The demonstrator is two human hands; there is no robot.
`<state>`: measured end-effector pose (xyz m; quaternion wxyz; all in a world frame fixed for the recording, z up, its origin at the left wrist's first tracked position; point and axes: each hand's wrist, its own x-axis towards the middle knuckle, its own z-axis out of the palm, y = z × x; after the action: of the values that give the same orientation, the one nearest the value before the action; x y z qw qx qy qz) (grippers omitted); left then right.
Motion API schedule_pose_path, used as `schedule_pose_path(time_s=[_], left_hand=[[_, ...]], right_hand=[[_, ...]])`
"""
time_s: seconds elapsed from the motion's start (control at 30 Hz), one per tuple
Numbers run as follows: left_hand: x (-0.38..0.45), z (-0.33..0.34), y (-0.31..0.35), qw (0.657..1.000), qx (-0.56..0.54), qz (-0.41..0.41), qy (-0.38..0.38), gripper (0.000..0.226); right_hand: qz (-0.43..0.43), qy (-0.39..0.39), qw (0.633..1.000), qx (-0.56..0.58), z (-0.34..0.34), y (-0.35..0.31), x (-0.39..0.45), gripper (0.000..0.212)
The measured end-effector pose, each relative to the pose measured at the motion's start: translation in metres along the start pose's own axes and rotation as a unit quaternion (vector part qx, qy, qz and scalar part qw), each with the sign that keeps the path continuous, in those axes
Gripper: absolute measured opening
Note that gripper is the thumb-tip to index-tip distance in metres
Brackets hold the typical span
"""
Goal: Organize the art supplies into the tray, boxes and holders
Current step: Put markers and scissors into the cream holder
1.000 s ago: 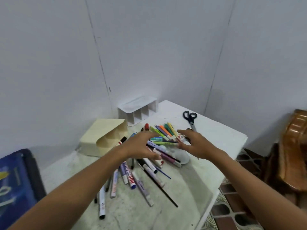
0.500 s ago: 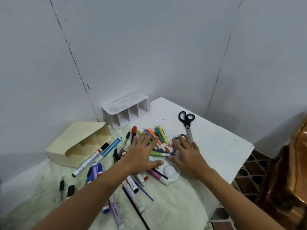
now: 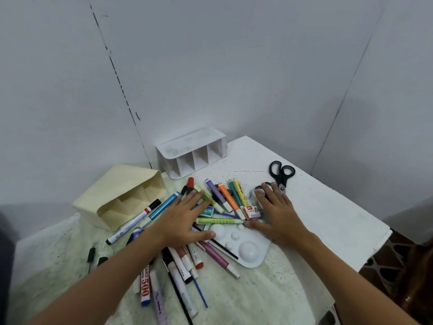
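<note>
**Inspector:** Head view, hands first. Left hand [image 3: 181, 219] lies flat, fingers straight and spread, on the heap of markers [image 3: 220, 202]. Right hand [image 3: 276, 214] is likewise flat and gripping nothing, its palm on the far right edge of the white paint palette [image 3: 248, 248].

**Assessor:** And the receptacles?

**Inspector:** Cream holder [image 3: 121, 195] lies tipped on its side at far left, mouth toward the heap. White divided holder [image 3: 192, 152] also lies on its side against the far wall. Scissors [image 3: 281, 173] rest just beyond the right fingertips. More markers fan out toward the near edge of the table [image 3: 328, 219].

**Assessor:** Recommendation for the step?

**Inspector:** Judged as gathering or sorting. Stand both holders upright before loading. Sweep the pens parallel, take a few at a time, caps one way. Lift the palette clear first: pens lie beneath it and would roll out.
</note>
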<state>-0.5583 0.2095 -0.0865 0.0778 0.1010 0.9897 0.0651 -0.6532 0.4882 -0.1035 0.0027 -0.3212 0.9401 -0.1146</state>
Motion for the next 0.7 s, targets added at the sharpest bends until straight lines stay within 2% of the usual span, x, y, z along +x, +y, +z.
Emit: schedule_pose_path(time_s=[0.3, 0.4, 0.5, 0.6, 0.7], left_hand=[[-0.017, 0.006, -0.006, 0.999, 0.005, -0.010, 0.030, 0.098], [-0.022, 0.007, -0.003, 0.999, 0.016, -0.017, 0.034, 0.098], [-0.028, 0.007, -0.001, 0.999, 0.005, -0.021, 0.029, 0.100], [-0.037, 0.011, -0.003, 0.998, -0.006, -0.020, 0.055, 0.096], [-0.049, 0.020, -0.006, 0.994, 0.000, -0.030, 0.110, 0.086]], right_hand=[[-0.012, -0.020, 1.000, 0.019, -0.009, -0.006, 0.002, 0.117], [-0.030, 0.023, 0.999, 0.013, -0.012, -0.021, 0.003, 0.108], [-0.086, 0.058, 0.994, 0.019, -0.011, -0.038, 0.007, 0.097], [-0.124, 0.034, 0.992, 0.000, -0.002, -0.055, 0.009, 0.093], [-0.116, -0.001, 0.993, -0.026, 0.009, -0.064, 0.008, 0.088]])
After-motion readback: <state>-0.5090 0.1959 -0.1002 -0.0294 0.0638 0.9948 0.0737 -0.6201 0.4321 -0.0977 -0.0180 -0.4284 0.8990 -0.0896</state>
